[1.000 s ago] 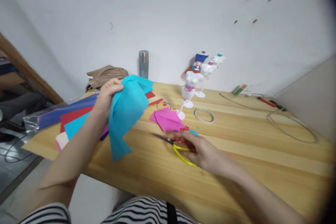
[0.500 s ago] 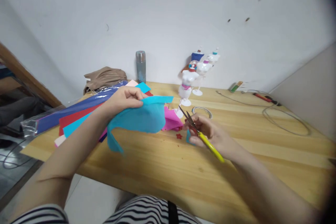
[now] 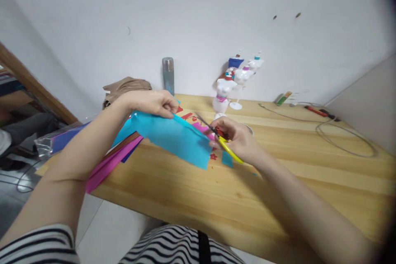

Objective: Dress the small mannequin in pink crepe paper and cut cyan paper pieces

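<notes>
My left hand (image 3: 156, 102) pinches the upper edge of a turquoise piece of fabric (image 3: 179, 142), which hangs above the table with a folded strip along its top. In my right hand (image 3: 239, 136) is a pair of scissors (image 3: 229, 149) with yellow and red handles, blades pointing up and left. My right fingertips are at the fabric's right end; whether they grip it I cannot tell. Below lie a red flower cut-out (image 3: 213, 156) and a small turquoise scrap (image 3: 227, 159). A pink piece (image 3: 198, 126) is partly hidden behind the fabric.
Small white mannequin busts (image 3: 225, 87) stand near the wall, beside a flask (image 3: 168, 76) and a brown cloth (image 3: 128, 87). Coloured sheets (image 3: 114, 154) lie under my left forearm. A grey cable (image 3: 343, 150) and a red-black tool (image 3: 318, 111) are at right.
My right hand has brought the scissors leftward and up to the turquoise fabric. The fabric is now stretched downward to the right between both hands. The camera view has shifted slightly.
</notes>
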`<action>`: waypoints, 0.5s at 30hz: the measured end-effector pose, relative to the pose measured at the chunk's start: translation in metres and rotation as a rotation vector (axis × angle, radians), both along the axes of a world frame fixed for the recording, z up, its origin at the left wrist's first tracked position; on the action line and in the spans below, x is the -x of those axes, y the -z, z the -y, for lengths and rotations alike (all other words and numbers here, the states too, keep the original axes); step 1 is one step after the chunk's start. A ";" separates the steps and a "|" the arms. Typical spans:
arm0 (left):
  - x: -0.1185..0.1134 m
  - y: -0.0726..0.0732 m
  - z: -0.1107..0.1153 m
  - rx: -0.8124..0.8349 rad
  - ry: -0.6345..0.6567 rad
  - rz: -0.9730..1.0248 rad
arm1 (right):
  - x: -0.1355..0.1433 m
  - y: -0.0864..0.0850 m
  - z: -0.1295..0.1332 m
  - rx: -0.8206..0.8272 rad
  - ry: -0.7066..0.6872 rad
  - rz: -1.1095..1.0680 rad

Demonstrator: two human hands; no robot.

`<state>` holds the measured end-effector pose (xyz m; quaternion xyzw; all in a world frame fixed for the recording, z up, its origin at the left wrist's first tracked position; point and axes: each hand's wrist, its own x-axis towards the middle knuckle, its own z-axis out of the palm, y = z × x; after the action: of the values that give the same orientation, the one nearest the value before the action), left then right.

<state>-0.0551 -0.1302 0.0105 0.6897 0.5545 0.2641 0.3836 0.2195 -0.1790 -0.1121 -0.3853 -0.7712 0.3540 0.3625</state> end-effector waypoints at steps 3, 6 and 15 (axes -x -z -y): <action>0.008 -0.002 -0.003 -0.018 0.054 -0.095 | -0.016 0.008 0.011 0.042 -0.185 0.318; 0.017 -0.004 -0.008 -0.139 0.149 -0.204 | -0.022 0.019 0.030 0.052 -0.303 0.541; 0.012 -0.007 -0.007 -0.305 0.540 -0.560 | -0.013 0.045 0.052 -0.163 -0.209 0.727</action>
<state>-0.0673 -0.1229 0.0171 0.9044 0.3911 0.0352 0.1667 0.2321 -0.2306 -0.1571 -0.3747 -0.9102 0.1669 0.0569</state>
